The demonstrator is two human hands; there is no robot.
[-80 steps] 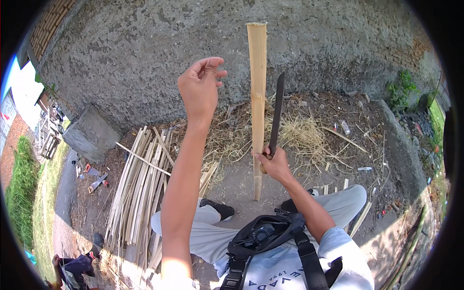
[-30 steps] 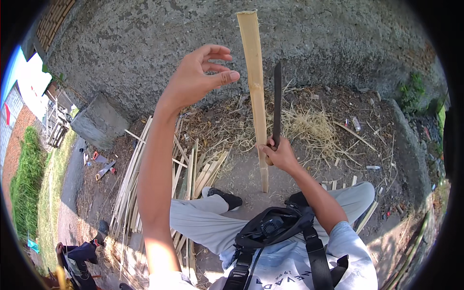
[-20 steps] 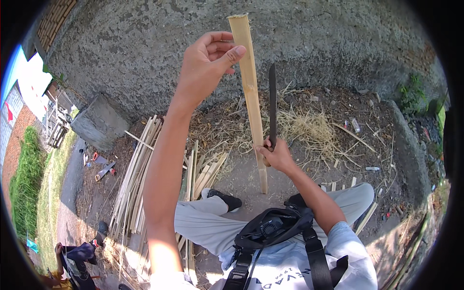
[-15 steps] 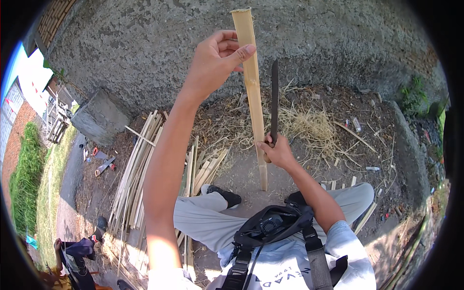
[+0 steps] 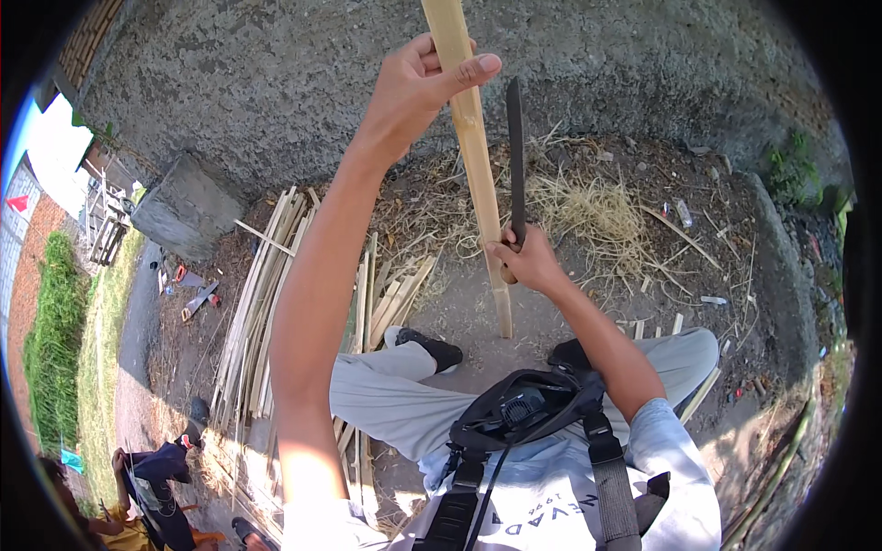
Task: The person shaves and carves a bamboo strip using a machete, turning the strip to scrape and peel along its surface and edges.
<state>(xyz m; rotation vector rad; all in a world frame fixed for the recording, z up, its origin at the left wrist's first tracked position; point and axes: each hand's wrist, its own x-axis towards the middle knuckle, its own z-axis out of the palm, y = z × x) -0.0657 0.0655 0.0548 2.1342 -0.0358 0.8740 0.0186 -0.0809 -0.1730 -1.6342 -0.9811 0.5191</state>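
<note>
A long split bamboo strip [image 5: 475, 151] stands nearly upright in front of me, its lower end at the ground between my feet and its top running out of the picture. My left hand [image 5: 432, 87] is closed round its upper part, thumb across the front. Lower down, my right hand [image 5: 530, 259] grips the handle of a machete [image 5: 516, 156], whose dark blade points up just right of the strip. The thumb of that hand lies against or very near the bamboo; I cannot tell whether it presses on it.
Bamboo strips [image 5: 262, 312] lie piled at my left, with shorter pieces [image 5: 400, 298] beside my shoe. Shavings [image 5: 593, 225] heap up before the rough grey wall [image 5: 322, 92]. A concrete block [image 5: 190, 209] stands at left. Another person [image 5: 156, 491] is at the lower left.
The bamboo strip and my left hand sit higher in the picture, and the strip's top has left the view. My right hand with the machete also appears slightly higher. Both grips stay the same.
</note>
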